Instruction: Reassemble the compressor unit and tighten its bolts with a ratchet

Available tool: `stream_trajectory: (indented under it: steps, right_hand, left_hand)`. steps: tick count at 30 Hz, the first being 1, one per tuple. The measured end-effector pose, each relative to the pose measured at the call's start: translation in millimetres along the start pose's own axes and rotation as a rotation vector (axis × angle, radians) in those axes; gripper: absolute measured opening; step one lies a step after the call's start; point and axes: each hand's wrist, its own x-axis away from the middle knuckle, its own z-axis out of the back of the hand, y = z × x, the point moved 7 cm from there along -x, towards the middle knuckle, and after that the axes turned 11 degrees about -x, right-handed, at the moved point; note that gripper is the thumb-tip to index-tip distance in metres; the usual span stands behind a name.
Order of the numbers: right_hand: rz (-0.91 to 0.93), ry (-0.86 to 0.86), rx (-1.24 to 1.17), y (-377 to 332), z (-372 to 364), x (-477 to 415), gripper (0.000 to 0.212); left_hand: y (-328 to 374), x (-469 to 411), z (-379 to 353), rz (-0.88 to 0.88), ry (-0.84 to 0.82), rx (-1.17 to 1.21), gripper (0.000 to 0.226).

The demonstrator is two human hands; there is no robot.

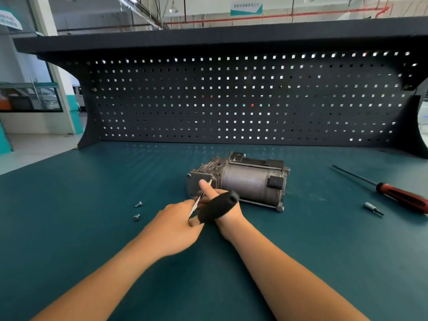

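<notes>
The grey compressor unit point(245, 179) lies on its side in the middle of the green bench mat. Just in front of its left end cover, both my hands meet on the ratchet point(218, 208), whose black handle slants across my right hand point(228, 213). That hand holds the handle, with one finger stretched up toward a bolt point(210, 181) on the cover. My left hand point(173, 222) pinches the thin metal shaft of the tool. Two loose bolts point(138, 204) point(136, 217) lie on the mat to the left of my hands.
A red-handled screwdriver point(403, 198) lies at the right edge of the mat with a small metal bit point(371, 207) beside it. A dark pegboard point(231, 100) walls off the back of the bench under a shelf.
</notes>
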Motion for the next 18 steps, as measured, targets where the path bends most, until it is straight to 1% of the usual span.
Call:
stream_trajectory:
  steps: [2,3,4,5,6,7,9,10,11,12,13,14,15,16,18]
  right_hand:
    - [0.063,0.083,0.053,-3.8,0.2,1.7,0.047]
    - [0.083,0.108,0.061,-3.4,-0.2,1.9,0.052]
    - [0.089,0.112,0.044,-2.2,-0.8,2.0,0.052]
    - [0.085,0.106,0.018,-2.1,-1.0,1.8,0.047]
    - [0.072,0.093,-0.005,-2.9,-1.1,1.6,0.039]
    - [0.054,0.069,-0.028,-3.5,-1.2,0.4,0.033]
    - [0.022,0.031,-0.076,-4.4,-3.1,-0.3,0.027]
    - [0.013,0.019,-0.075,-4.5,-4.9,0.6,0.026]
    - [0.015,0.016,-0.061,-3.6,-6.4,0.6,0.026]
    - [0.023,0.019,-0.043,-2.7,-7.0,0.7,0.027]
    - [0.036,0.025,-0.021,-1.6,-7.0,0.4,0.028]
    - [0.052,0.031,-0.005,-0.9,-6.8,0.8,0.03]
    - [0.063,0.03,0.006,-0.8,-5.9,0.7,0.032]
    - [0.07,0.03,0.012,-0.6,-5.3,0.6,0.034]
    - [0.083,0.033,0.01,-1.1,-2.9,1.2,0.036]
  left_hand:
    - [-4.5,1.2,-6.3,-0.018,0.018,0.055,0.013]
    - [-6.1,2.4,-9.0,-0.01,0.026,0.119,0.014]
    - [-7.6,3.8,-12.5,0.025,0.023,0.245,0.013]
    - [-8.0,5.7,-16.2,0.09,-0.005,0.444,0.013]
    - [-8.4,7.0,-20.4,0.172,-0.046,0.693,0.011]
    - [-9.3,7.7,-25.0,0.273,-0.091,0.967,0.014]
    - [-12.0,11.1,-31.0,0.46,-0.158,1.463,0.035]
    - [-12.2,12.2,-32.9,0.53,-0.183,1.659,0.042]
    - [-12.1,13.0,-34.2,0.581,-0.201,1.795,0.044]
    - [-12.7,12.6,-35.6,0.607,-0.212,1.854,0.04]
    - [-13.7,12.1,-35.5,0.603,-0.217,1.821,0.033]
    - [-17.6,10.5,-33.4,0.577,-0.201,1.704,0.026]
    - [-22.4,8.2,-27.6,0.529,-0.166,1.5,0.021]
    - [-27.5,5.4,-18.0,0.446,-0.107,1.194,0.018]
    - [-24.5,1.9,1.0,0.213,-0.008,0.424,0.012]
